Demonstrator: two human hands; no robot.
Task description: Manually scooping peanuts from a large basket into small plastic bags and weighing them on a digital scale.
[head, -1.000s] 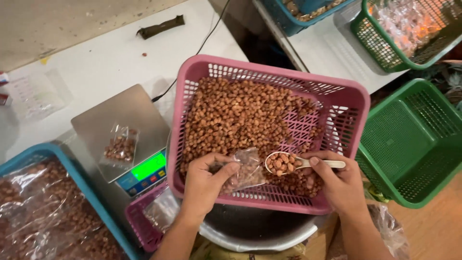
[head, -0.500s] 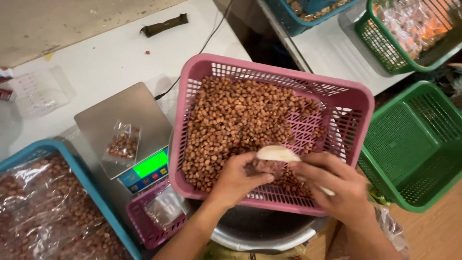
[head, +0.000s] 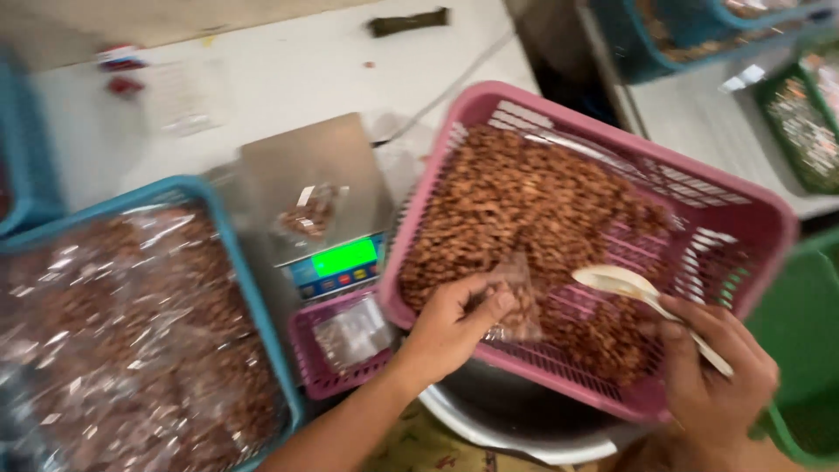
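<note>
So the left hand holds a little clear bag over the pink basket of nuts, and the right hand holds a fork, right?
Not a fork: the head view shows the right hand holding a pale spoon. The left hand does hold a small clear bag over the pink basket.

Bright, even light from overhead; shadows soft and short; strong motion blur smears the whole view, worst at the edges; white glare glints off the plastic bags [head: 131, 341] at left; nothing is crisply focused.
</note>
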